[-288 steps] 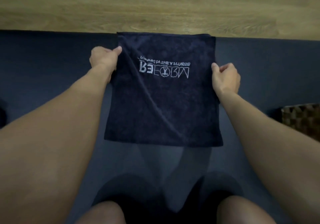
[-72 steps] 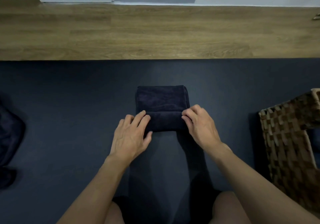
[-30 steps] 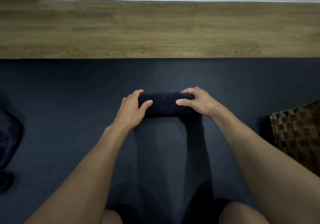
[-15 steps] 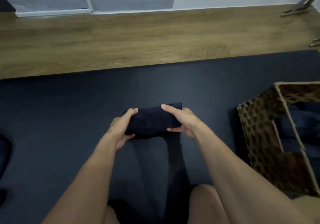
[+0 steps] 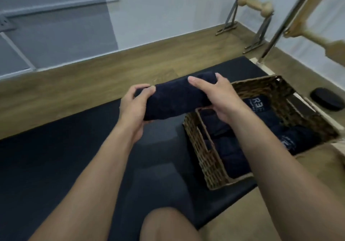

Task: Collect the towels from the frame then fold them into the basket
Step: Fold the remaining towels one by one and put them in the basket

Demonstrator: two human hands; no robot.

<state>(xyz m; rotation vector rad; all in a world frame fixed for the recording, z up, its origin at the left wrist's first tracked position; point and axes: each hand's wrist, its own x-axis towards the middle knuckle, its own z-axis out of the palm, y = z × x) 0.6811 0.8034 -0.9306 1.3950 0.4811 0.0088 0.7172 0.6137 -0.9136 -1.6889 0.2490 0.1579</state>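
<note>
A rolled dark navy towel (image 5: 173, 98) is held in the air above the dark mat (image 5: 74, 156), just left of the basket. My left hand (image 5: 135, 108) grips its left end and my right hand (image 5: 214, 95) wraps over its right end. The woven brown basket (image 5: 197, 143) stands on the mat at the right, under my right forearm. Inside it lie several rolled navy towels (image 5: 261, 117), some showing white lettering.
Wooden floor (image 5: 84, 84) runs beyond the mat up to a white and grey wall. A metal stand with a wooden roller (image 5: 255, 3) and a metal pole (image 5: 283, 22) rise at the back right. A black disc (image 5: 327, 98) lies right of the basket. My knee (image 5: 168, 224) is at the bottom.
The flat towel was folded and rolled on the mat. In the last second both hands lifted the roll and carried it right, toward the basket, as my view turned right.
</note>
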